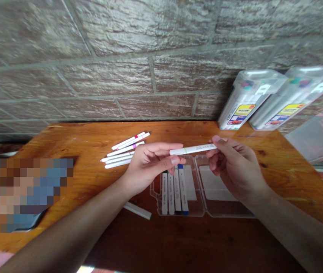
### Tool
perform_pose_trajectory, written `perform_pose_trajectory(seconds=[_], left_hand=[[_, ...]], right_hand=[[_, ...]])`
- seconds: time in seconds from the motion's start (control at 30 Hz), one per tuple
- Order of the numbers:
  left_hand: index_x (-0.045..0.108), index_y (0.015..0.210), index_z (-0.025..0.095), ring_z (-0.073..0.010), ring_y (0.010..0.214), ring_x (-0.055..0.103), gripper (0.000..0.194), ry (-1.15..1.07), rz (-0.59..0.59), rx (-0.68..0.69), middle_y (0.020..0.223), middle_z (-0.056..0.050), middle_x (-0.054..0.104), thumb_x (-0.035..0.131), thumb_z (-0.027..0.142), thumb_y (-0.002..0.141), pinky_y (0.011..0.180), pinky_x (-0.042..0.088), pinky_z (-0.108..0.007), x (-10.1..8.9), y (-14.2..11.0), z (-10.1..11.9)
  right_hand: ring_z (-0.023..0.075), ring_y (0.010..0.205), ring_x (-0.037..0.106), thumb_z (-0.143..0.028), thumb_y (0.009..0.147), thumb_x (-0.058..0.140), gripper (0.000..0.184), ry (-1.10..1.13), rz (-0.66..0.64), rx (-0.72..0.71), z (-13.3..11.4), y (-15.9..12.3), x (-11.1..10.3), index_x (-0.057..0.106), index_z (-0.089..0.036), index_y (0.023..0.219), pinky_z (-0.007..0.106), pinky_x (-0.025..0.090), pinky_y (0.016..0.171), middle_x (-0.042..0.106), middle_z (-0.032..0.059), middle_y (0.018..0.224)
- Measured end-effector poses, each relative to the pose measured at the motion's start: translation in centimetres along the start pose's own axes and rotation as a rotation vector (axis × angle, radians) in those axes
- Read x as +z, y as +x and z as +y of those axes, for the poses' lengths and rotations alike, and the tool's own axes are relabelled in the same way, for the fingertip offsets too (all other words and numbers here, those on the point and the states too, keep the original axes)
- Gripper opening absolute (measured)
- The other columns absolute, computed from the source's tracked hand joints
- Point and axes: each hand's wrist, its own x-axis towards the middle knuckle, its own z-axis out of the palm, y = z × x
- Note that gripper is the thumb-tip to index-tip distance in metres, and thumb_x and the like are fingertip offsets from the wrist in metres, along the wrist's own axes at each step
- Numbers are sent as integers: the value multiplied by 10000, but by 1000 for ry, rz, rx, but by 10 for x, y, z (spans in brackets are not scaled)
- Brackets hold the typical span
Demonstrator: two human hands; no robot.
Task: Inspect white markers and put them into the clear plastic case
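Note:
A white marker (194, 149) with a thin green ring is held level above the open case. My right hand (235, 163) pinches its right end between thumb and fingers. At the other end, my left hand (150, 161) has the marker's tip between thumb and index finger. Below lies a clear plastic case (205, 204), opened flat, with several white markers (175, 193) side by side in its left half; one has blue ends. My hands partly cover the case. Another white marker (138, 211) lies on the table by my left forearm, which hides part of it.
Several white markers (125, 149) lie loosely at the back left of the wooden table (78, 140). Two clear marker cases (239, 100) stand upright at the back right against the stone wall (121, 76). A dark flat object (32, 223), mostly pixelated, rests on the left.

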Motion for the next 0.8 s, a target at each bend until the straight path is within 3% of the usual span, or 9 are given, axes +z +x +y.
perform_pose_trajectory(seconds=[0.27, 0.57, 0.8], left_hand=[[850, 1146, 278, -82, 632, 714, 255, -29, -41, -58, 954, -75, 865, 858, 263, 892, 636, 588, -179, -7, -3, -1], [857, 1133, 237, -124, 661, 720, 251, -151, -67, -171, 962, -124, 859, 858, 310, 893, 670, 570, -244, -4, -4, 3], [864, 1106, 204, -134, 676, 736, 227, -207, -71, -192, 942, -124, 859, 842, 314, 909, 681, 571, -244, -2, -4, 5]], right_hand=[[89, 334, 552, -449, 548, 1028, 447, 4, 23, 63, -1, -1, 3, 723, -150, 679, 156, 383, 263, 715, -2, 549], [76, 318, 518, -453, 497, 1042, 464, 11, 13, 137, -5, -1, 5, 723, -157, 660, 153, 373, 253, 697, -7, 523], [76, 329, 509, -462, 560, 1018, 432, -8, -13, 105, -4, -2, 4, 717, -173, 670, 154, 379, 269, 683, -15, 517]])
